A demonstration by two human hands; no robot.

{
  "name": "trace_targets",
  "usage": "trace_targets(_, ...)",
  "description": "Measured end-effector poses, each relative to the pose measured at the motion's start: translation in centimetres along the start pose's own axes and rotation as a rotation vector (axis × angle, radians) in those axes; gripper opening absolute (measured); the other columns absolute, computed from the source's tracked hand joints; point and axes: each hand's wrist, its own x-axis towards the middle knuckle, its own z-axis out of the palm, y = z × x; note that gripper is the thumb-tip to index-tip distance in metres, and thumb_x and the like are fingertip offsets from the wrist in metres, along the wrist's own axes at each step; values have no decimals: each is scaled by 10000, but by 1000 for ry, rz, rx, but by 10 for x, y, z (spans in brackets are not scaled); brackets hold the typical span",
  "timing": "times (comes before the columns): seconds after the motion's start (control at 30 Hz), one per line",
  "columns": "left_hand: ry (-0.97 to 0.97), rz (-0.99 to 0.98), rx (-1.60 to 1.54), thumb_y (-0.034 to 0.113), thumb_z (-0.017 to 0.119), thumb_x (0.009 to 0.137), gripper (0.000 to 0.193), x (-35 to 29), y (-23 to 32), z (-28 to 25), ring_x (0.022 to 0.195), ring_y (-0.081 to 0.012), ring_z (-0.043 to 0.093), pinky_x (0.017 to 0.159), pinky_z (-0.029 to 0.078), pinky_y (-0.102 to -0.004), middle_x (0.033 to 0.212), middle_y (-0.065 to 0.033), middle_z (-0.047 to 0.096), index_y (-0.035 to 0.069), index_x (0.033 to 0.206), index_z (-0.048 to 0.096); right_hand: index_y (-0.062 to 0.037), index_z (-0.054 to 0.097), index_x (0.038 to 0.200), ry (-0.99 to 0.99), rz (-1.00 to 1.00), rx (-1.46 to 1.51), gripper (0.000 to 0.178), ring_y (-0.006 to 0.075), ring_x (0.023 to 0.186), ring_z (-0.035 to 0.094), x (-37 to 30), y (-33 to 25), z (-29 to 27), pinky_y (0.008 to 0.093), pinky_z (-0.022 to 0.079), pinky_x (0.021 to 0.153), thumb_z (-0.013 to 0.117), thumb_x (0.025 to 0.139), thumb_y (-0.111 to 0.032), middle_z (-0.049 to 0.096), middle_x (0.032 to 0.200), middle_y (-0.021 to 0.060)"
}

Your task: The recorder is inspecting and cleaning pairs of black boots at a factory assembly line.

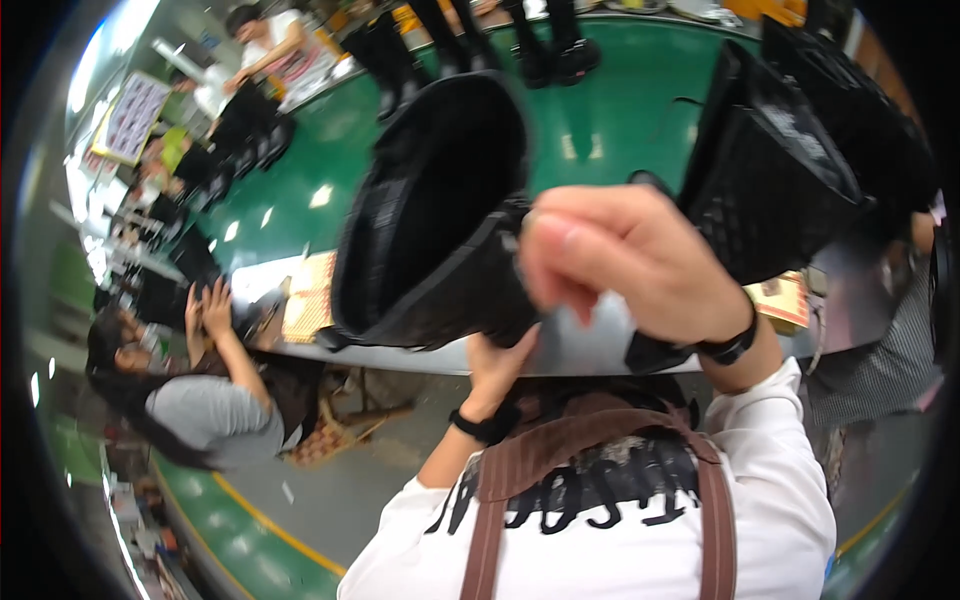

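Observation:
A tall black boot [435,305] is tilted in front of me, with its wide shaft opening facing up. My left hand [497,372] grips it from below, and the boot hides most of those fingers. My right hand [640,260] is closed in a pinch beside the boot's right side, close to the shaft's edge. Motion smears its fingertips slightly, and whatever they pinch is too small or hidden to make out. Just right of that hand stands another black boot [770,190] with a quilted surface.
A green worktable [320,150] runs ahead, with a metal edge [590,345] nearest me. Black boots [555,50] stand along its far side, more [250,125] at far left. Patterned cardboard [308,300] lies left. A co-worker [215,410] sits left; another person [285,50] works across.

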Motion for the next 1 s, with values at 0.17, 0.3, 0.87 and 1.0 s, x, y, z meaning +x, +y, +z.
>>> trace_targets(0.17,170,7,26,71,820,719,532,0,5,5,1008,-193,604,900,458,-314,1101,-110,642,-42,1165,555,-33,590,1075,464,-800,-1280,429,251,936,605,-64,-31,-24,385,465,801,635,872,-408,632,1043,129)
trace_targets(0.3,-52,-43,634,234,819,735,546,-2,37,-19,848,-334,658,746,510,-397,948,-199,668,-35,1114,534,-36,556,1158,916,-352,-1776,700,347,1233,464,-124,-55,-52,446,331,1035,702,752,-587,495,1287,255)
trace_targets(0.87,-667,-15,-33,177,685,861,440,19,49,80,927,-204,649,751,525,-302,1023,-146,655,-18,1220,523,-104,455,859,417,-657,-878,502,526,1347,293,-128,-27,-81,566,318,1089,870,670,-314,289,1400,388)
trace_targets(1.0,-591,-359,-257,141,741,819,326,20,18,115,789,-137,632,673,512,-263,914,-89,646,-9,1034,549,-107,418,1003,885,-523,-905,368,375,1244,504,-114,-12,-68,444,421,1051,706,804,6,458,1342,312)
